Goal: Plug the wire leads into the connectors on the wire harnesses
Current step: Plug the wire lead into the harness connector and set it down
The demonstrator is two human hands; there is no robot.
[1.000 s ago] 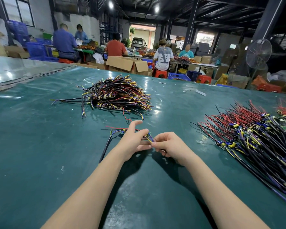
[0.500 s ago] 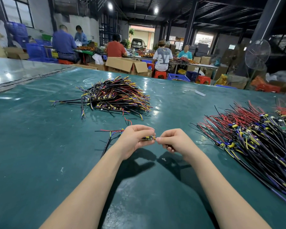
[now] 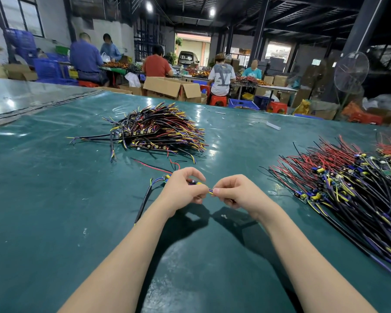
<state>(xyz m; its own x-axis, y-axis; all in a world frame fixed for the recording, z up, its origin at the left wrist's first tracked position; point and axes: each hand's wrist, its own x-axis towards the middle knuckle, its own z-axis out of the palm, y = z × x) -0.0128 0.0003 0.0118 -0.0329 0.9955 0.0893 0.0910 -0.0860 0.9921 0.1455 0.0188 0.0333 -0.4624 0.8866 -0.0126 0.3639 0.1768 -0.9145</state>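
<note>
A yellow-and-purple wire lead (image 3: 210, 191) is being pinched by left hand (image 3: 183, 188) and right hand (image 3: 237, 190), open green mat (image 3: 54, 222) beneath the fingers (image 3: 221, 188).

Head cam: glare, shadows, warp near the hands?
Head view: ceiling lamps throw glare patches on the far side of the glossy teal table cover; left hand and right hand cast hard shadows toward the camera; wide-angle warp tilts the dark pillar at right; the red-and-black wire pile smears near the lower right corner.
</note>
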